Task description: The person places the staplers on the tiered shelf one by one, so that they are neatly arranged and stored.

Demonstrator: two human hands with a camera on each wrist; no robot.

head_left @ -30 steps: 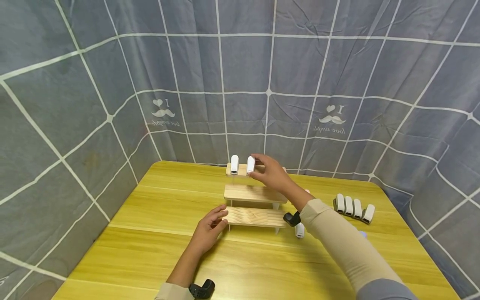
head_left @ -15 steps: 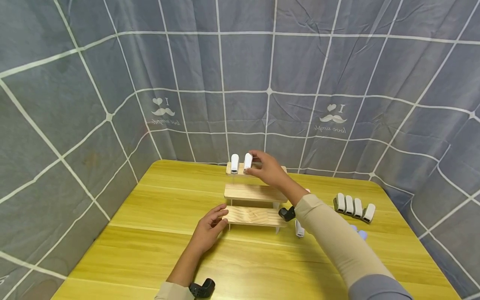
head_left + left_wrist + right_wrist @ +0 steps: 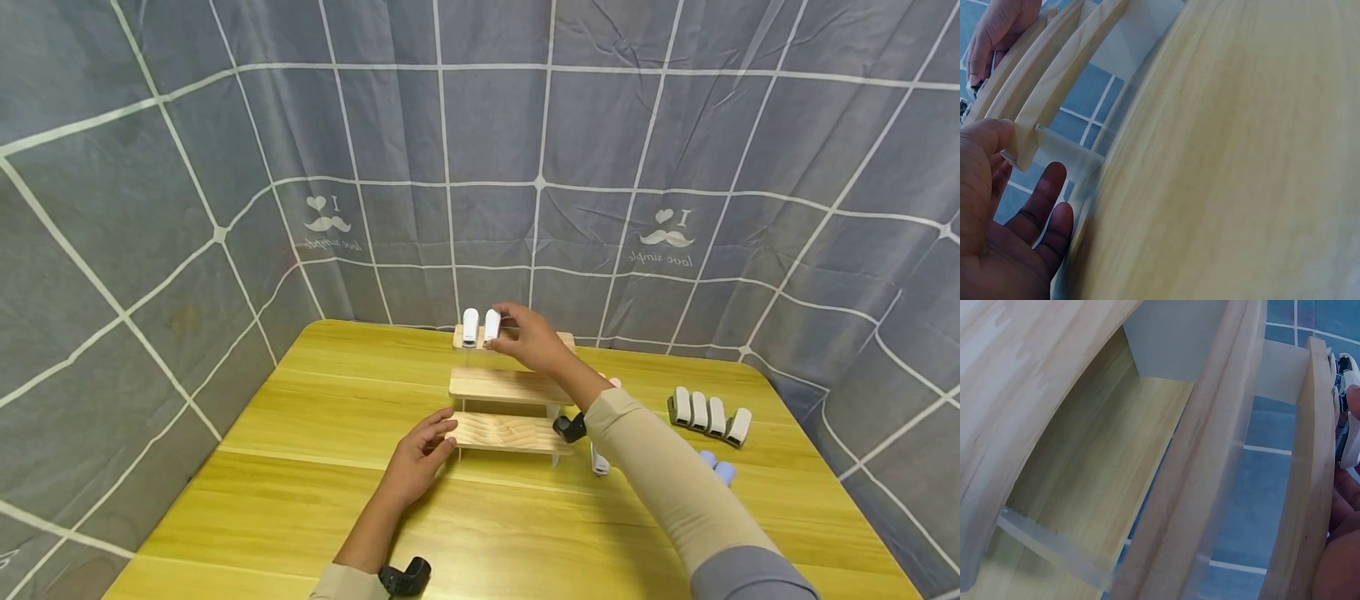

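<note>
A three-step wooden stand [image 3: 510, 385] with pale side supports stands mid-table. My left hand [image 3: 420, 457] holds the left end of its lowest step, thumb at the front corner; in the left wrist view its outer fingers [image 3: 1060, 225] spread away from the board. My right hand [image 3: 531, 342] pinches a small white stapler [image 3: 492, 323] on the top step, thumb in front and fingers behind. To its left a matching white stapler [image 3: 470, 327] sits on the same step, a narrow gap between them. At the right wrist view's edge, the held stapler [image 3: 1350, 447] is partly cut off.
Several white staplers with dark undersides [image 3: 697, 410] lie in a row at the table's right. Another white stapler [image 3: 600, 463] lies beside the stand, partly behind my right wrist. Pale blue objects [image 3: 716, 467] sit near my sleeve. A grey curtain [image 3: 390, 225] hangs behind the table.
My right hand has moved the pinched stapler a little leftward along the top step, closer to the other stapler. The left hand stays on the lowest step.
</note>
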